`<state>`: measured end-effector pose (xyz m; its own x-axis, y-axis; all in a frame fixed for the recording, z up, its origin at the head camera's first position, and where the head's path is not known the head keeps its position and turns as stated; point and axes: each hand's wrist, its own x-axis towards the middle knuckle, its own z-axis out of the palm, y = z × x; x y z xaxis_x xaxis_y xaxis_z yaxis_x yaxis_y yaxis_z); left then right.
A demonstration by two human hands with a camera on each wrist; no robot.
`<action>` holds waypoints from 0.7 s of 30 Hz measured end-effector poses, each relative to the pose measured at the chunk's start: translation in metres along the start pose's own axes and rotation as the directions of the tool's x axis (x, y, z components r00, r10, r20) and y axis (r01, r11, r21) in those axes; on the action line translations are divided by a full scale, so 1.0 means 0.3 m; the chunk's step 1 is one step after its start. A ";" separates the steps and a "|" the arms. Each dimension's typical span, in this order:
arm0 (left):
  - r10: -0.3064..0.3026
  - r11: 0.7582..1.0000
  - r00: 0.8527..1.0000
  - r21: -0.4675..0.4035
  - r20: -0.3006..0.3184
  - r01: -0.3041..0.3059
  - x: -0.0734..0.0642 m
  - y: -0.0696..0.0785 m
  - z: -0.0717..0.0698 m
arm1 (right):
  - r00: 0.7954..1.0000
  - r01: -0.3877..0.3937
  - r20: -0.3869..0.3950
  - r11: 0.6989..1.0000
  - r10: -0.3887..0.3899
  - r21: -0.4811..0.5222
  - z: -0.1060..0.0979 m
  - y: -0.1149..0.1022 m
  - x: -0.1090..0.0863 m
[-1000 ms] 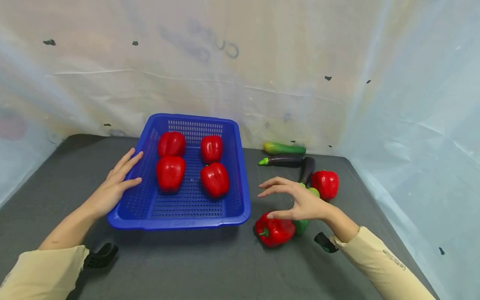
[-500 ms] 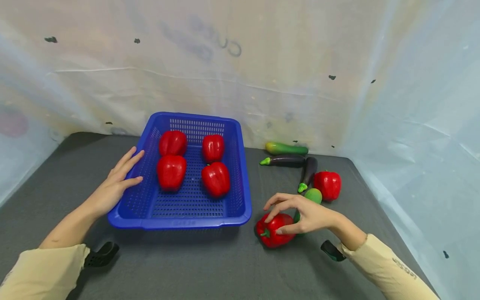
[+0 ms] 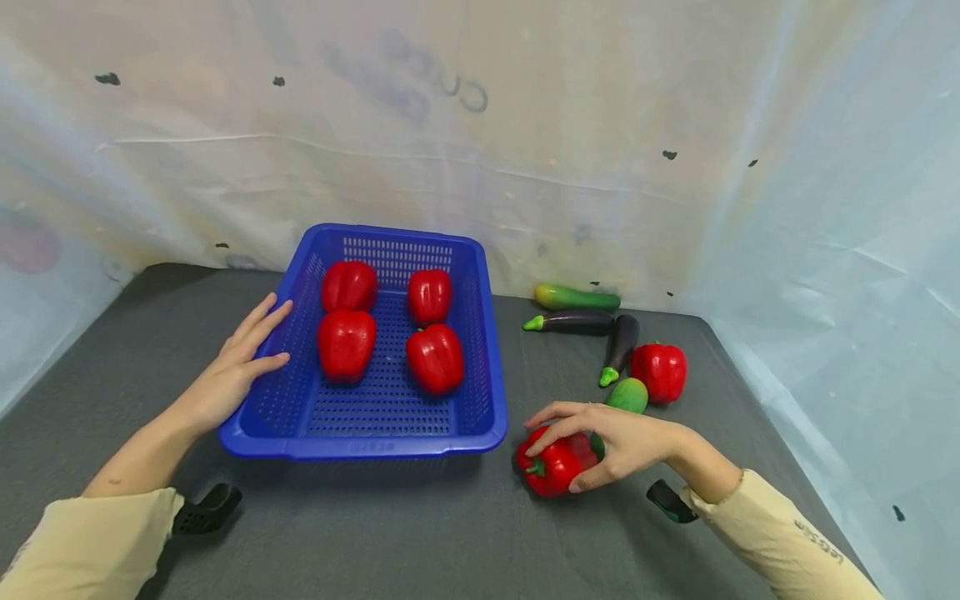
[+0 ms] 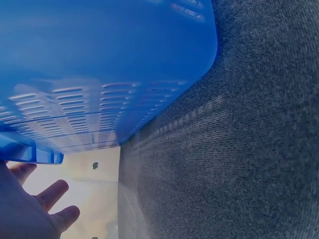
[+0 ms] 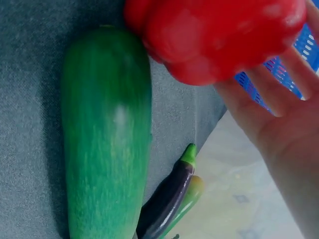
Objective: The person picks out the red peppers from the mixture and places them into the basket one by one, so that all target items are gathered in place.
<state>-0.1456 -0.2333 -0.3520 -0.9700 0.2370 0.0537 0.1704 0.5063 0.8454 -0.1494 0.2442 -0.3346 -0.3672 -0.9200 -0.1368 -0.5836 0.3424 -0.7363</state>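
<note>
In the head view my right hand (image 3: pixel 611 437) grips a red bell pepper (image 3: pixel 543 475) on the table, fingers over its far side and thumb on the near side. The right wrist view shows this bell pepper (image 5: pixel 209 40) close beside a long green cucumber-like vegetable (image 5: pixel 107 134), which the hand partly hides in the head view. At the left rim of a blue perforated basket (image 3: pixel 363 448) rests my left hand (image 3: pixel 232 375), its fingers spread. Several red bell peppers (image 3: pixel 347 346) lie inside the basket in two columns. Loose fingers (image 4: pixel 55 194) show under the rim in the left wrist view.
Right of the basket lie two eggplants (image 3: pixel 577 322), a yellow-green zucchini (image 3: pixel 577 298) by the back sheet and another red bell pepper (image 3: pixel 660 372). Pale plastic sheeting (image 3: pixel 480 150) walls the back and sides of the grey table (image 3: pixel 420 542).
My right hand has come down onto the near red bell pepper, and its fingers have closed round it. The left hand has stayed at the basket's rim.
</note>
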 end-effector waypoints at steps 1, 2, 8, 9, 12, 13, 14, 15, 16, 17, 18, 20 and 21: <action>0.001 1.000 1.000 -0.002 0.000 -0.001 -0.001 0.000 0.000 | 1.000 -0.006 0.001 1.000 0.006 -0.008 0.000 0.001 -0.001; 0.001 1.000 1.000 -0.005 0.000 -0.001 -0.001 0.001 0.001 | 1.000 -0.014 0.001 1.000 0.014 -0.017 0.000 0.001 -0.001; 0.002 1.000 1.000 -0.014 -0.003 -0.002 -0.004 0.001 0.001 | 0.999 -0.041 -0.021 0.997 0.040 -0.058 0.000 0.006 0.002; 0.001 1.000 1.000 -0.013 -0.003 -0.001 -0.003 0.000 0.001 | 0.999 -0.043 -0.031 0.997 0.041 -0.062 -0.001 0.007 0.002; -0.002 1.000 1.000 -0.010 -0.002 0.002 -0.002 0.000 0.001 | 0.996 -0.058 -0.074 0.996 0.052 -0.075 -0.002 0.011 0.005; -0.003 1.000 1.000 -0.009 -0.001 0.003 -0.001 0.000 0.001 | 0.994 -0.074 -0.091 0.995 0.068 -0.071 -0.002 0.012 0.006; -0.003 1.000 1.000 -0.007 -0.002 0.003 -0.001 0.001 0.002 | 0.991 -0.090 -0.108 0.993 0.082 -0.071 -0.001 0.013 0.006; -0.003 1.000 1.000 -0.006 -0.002 0.003 -0.001 0.001 0.002 | 0.988 -0.102 -0.126 0.992 0.093 -0.069 0.001 0.014 0.006; -0.003 1.000 1.000 -0.005 -0.003 0.003 -0.001 0.002 0.002 | 0.983 -0.123 -0.147 0.990 0.112 -0.068 0.003 0.015 0.007; -0.003 1.000 1.000 -0.004 -0.005 0.003 -0.001 0.002 0.003 | 0.976 -0.145 -0.172 0.987 0.131 -0.072 0.005 0.015 0.008; -0.002 1.000 1.000 -0.004 -0.005 0.002 -0.001 0.002 0.003 | 0.969 -0.166 -0.197 0.983 0.148 -0.080 0.008 0.015 0.009; -0.001 1.000 1.000 -0.004 -0.007 0.001 -0.002 0.002 0.002 | 0.954 -0.196 -0.249 0.975 0.165 -0.105 0.014 0.017 0.011; 0.000 1.000 1.000 -0.005 -0.007 0.000 -0.002 0.002 0.002 | 0.945 -0.209 -0.280 0.971 0.169 -0.120 0.017 0.017 0.012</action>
<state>-0.1448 -0.2327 -0.3520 -0.9713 0.2306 0.0574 0.1693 0.5020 0.8481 -0.1501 0.2418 -0.3422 -0.6480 -0.7586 -0.0681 -0.5767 0.5471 -0.6066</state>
